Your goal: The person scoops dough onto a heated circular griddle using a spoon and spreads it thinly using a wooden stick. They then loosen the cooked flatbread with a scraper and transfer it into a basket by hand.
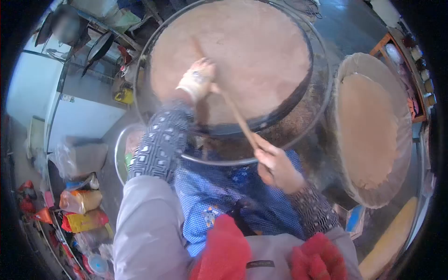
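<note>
A large round black griddle (308, 88) in front of me bears a thin, flat brown sheet of dough or batter (261, 51) over nearly its whole surface. Across its near left part slants a slim wooden stick (237, 112). My right hand (277, 165) is closed round the stick's near end, by the griddle's front rim. Farther up, my left hand (198, 79), in a pale glove or wrapping, is closed on the stick above the brown sheet. The stick's far end pokes out past it, smeared by motion. Some left fingers are blurred.
A metal ring (329, 70) surrounds the griddle. At right stands a wide, cloth-lined round tray (347, 63) with a stack of brown flat sheets (368, 130). Wooden shelving (380, 44) is behind it. Bagged goods (86, 219) fill the left side, below a white cabinet (32, 88).
</note>
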